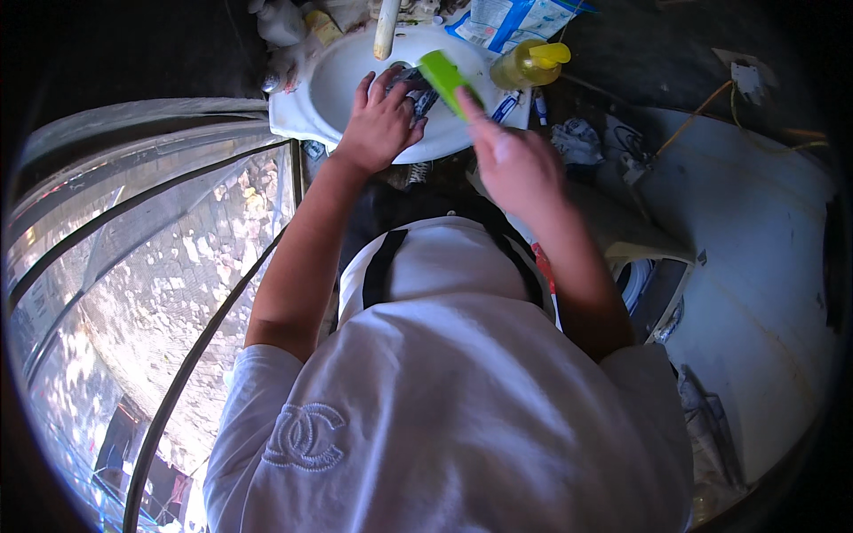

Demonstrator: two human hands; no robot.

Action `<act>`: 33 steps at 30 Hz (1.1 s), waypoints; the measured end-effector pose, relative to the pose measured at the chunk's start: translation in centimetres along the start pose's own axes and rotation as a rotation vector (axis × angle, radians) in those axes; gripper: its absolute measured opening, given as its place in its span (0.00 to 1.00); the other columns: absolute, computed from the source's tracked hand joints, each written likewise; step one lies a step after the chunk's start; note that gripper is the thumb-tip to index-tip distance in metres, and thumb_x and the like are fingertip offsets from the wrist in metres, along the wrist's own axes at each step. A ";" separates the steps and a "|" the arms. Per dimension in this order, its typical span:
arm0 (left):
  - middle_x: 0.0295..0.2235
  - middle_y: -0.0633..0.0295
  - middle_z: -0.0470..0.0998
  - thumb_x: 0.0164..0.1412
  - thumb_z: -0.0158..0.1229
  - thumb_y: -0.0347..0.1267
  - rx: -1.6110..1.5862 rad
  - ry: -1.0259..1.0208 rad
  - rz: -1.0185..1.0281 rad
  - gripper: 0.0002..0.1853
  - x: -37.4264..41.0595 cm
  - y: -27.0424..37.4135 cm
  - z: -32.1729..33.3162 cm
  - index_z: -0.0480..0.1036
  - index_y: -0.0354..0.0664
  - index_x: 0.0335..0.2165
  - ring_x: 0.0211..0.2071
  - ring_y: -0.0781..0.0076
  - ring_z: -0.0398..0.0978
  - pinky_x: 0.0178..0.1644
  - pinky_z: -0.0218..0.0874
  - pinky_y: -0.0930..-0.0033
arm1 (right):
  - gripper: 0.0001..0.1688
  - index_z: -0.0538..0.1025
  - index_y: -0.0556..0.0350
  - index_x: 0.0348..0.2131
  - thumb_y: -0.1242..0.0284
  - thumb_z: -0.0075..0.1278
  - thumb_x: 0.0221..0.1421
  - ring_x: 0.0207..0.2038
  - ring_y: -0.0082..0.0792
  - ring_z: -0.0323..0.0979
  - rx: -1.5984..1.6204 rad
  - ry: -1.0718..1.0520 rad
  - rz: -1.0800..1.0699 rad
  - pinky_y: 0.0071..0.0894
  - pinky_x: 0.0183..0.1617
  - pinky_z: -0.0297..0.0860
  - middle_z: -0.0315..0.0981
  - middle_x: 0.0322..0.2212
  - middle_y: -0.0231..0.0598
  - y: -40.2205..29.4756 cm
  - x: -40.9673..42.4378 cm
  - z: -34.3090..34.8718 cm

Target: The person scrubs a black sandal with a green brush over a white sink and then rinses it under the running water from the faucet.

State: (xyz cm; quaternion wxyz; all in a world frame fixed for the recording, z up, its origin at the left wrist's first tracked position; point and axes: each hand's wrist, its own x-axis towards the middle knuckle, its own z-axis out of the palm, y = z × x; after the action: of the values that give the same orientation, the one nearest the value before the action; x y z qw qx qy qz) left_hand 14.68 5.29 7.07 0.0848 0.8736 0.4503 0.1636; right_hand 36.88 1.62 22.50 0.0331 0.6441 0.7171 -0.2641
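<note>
Over the white washbasin (333, 86), my left hand (383, 123) presses its fingers on a dark object with pale patches (424, 102). That object lies inside the bowl and is too covered to name. A bright green brush or scraper (443, 74) is gripped in my right hand (513, 153), blurred by motion. Its lower edge and any bristles cannot be made out. The green tool is just right of the dark object, and I cannot tell whether they touch. A white tap spout (385, 33) hangs above the bowl near my left fingers.
A yellow-topped pump bottle (520, 66) stands on the basin's right rim, near a blue-and-white tube (506, 106). Behind is a blue-and-white plastic packet (513, 23). Bottles (280, 23) crowd the back left. A mesh-covered window (166, 266) flanks my left arm; a plastic chair (646, 253) is at right.
</note>
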 end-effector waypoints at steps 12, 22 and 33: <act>0.54 0.57 0.78 0.63 0.65 0.45 -0.392 0.038 -0.076 0.20 1.0 -2.0 3.1 0.82 0.36 0.31 0.61 0.46 0.66 0.64 0.61 0.49 | 0.36 0.65 0.18 0.69 0.69 0.50 0.66 0.22 0.49 0.79 -0.185 -0.006 -0.076 0.51 0.31 0.77 0.78 0.20 0.45 1.1 3.2 3.4; 0.52 0.51 0.78 0.65 0.63 0.44 -0.457 0.005 -0.168 0.20 0.5 -1.5 2.3 0.82 0.36 0.39 0.54 0.46 0.72 0.60 0.64 0.53 | 0.30 0.64 0.08 0.68 0.59 0.46 0.72 0.28 0.51 0.81 -0.078 -0.013 0.040 0.50 0.35 0.77 0.81 0.25 0.50 1.6 4.5 3.6; 0.49 0.49 0.79 0.62 0.65 0.40 -0.532 0.088 -0.251 0.19 -1.0 -2.6 2.4 0.82 0.32 0.39 0.53 0.46 0.71 0.61 0.63 0.55 | 0.27 0.71 0.30 0.66 0.56 0.47 0.73 0.27 0.34 0.77 0.578 0.022 0.159 0.37 0.39 0.75 0.82 0.32 0.46 5.5 9.2 8.8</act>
State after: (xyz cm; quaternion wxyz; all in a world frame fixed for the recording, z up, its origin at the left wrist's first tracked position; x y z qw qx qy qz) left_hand 13.00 5.97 3.83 0.3107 0.7503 0.4993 0.3020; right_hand 37.90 6.48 9.55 -0.1392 0.6838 0.5598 -0.4469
